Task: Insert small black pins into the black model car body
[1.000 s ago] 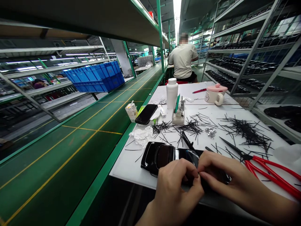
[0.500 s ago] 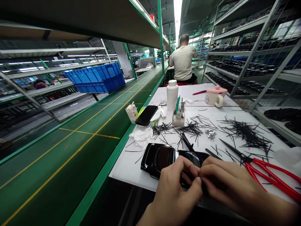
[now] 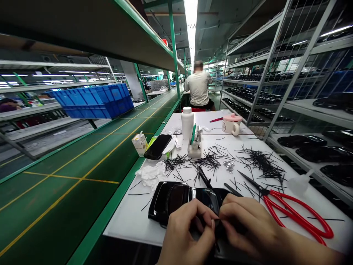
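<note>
By the glossy shoe [image 3: 176,197], a mostly hidden dark piece [image 3: 218,223] is pinched by left hand [image 3: 187,232] and right hand [image 3: 249,224]; it seems light, bendy, best held by its edges.

Conveyor [image 3: 68,198] left, shoe [image 3: 176,198] on table [image 3: 124,222] — scissors [image 3: 265,192] right

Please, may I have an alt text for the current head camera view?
Two bare hands are close together at a glossy black shoe on a white table strewn with thin black strips. Red-handled scissors lie to the right; a green conveyor belt runs along the left.
</note>
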`<state>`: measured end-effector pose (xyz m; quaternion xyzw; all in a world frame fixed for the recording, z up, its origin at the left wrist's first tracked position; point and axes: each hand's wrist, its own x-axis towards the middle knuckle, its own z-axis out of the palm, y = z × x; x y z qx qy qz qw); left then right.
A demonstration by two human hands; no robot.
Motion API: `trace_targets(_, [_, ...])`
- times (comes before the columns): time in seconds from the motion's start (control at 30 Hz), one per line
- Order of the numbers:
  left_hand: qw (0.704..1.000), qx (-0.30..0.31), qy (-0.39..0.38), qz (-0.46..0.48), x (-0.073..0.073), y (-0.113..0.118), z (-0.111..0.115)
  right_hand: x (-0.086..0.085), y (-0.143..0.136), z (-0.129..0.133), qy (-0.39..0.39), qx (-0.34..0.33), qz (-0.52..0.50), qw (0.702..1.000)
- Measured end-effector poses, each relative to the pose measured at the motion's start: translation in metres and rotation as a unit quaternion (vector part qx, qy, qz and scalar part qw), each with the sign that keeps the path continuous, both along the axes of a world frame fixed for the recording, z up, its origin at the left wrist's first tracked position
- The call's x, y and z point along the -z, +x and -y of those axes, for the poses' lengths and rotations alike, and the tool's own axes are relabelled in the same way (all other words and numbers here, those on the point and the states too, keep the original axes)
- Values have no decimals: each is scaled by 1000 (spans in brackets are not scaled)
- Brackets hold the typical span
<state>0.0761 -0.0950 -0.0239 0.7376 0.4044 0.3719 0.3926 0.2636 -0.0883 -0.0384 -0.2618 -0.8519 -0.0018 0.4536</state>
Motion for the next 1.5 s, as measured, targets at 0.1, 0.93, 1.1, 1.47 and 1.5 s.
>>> trace_targets(0.1, [1000,-4,22,-7,1,0,0,-8,2,2,-14,-2,10,1000])
trace_targets(0.93, [963,-86,253,-33,39,-13,0,3,8,0,-163,-69,-35,984])
trace_targets(1.1, [953,-75,280,-84,36,-29,-1,5,11,-1,-187,-68,-43,979])
trace_targets(1.47, [938,-104,316,-93,44,-36,5,2,9,2,-196,-71,-55,976])
trace_targets(1.5, [940,-117,304,-98,43,-35,7,0,9,4,-197,-69,-60,976])
